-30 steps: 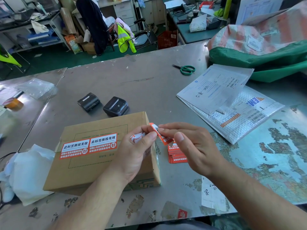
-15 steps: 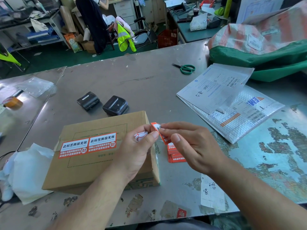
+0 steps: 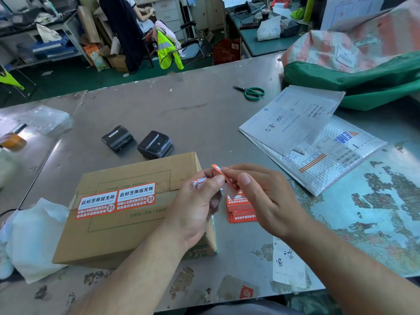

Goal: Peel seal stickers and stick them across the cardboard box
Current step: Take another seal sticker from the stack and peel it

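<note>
Pinching orange seal sticker [image 3: 228, 180] between thumb and forefinger of left hand [image 3: 195, 201]; fingertips of right hand [image 3: 261, 196] clamped on same sticker. Crumpled white scrap [image 3: 200, 181] also in left grip. Under left hand: cardboard box [image 3: 127, 230], two stickers [image 3: 117, 200] across seam. Beneath right hand: sticker stack [image 3: 241, 212].

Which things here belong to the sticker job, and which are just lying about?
For the job: cardboard box, two stickers already on it, loose sticker pinched between left hand and right hand, sticker stack beside the box.
Lying about: scissors, two black devices, padded envelopes, striped sack, white bag.
</note>
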